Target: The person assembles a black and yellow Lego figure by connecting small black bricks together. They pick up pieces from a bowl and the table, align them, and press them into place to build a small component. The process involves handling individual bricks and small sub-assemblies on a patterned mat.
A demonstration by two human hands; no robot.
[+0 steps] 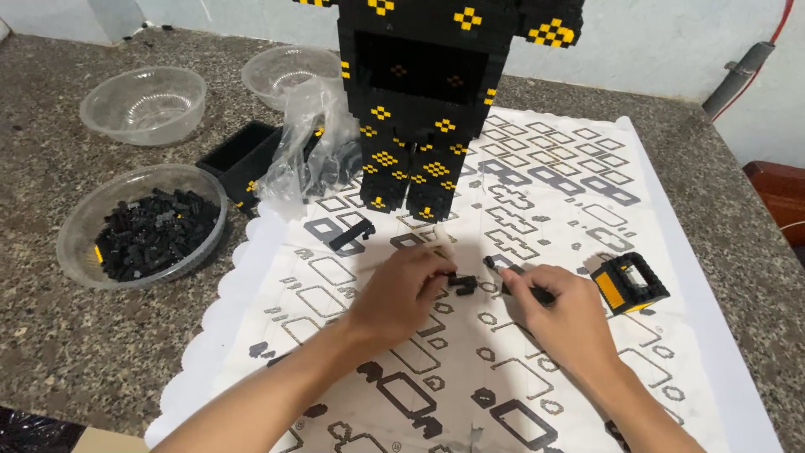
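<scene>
Both hands work low over the white printed sheet (671,252), in front of the tall black-and-yellow block figure (419,109). Left hand (398,294) is curled, fingertips pinching at a small black block piece (462,283) that sits on the sheet between the two hands. Right hand (562,315) is closed around a thin black tool (503,268), tip aimed toward that piece. A small black-and-yellow block assembly (629,283) rests just beside the right hand. Off the sheet to the left: a clear bowl of black bricks (142,226), two empty clear bowls (144,102), a black tray (243,155), a crumpled plastic bag (310,143). Risks, as judged: the piece is tiny and dark, and the sheet's black printed outlines would hide it if it slips from the pinch. A hard push with the tool could flick it away. A forward reach might knock the figure's legs.
</scene>
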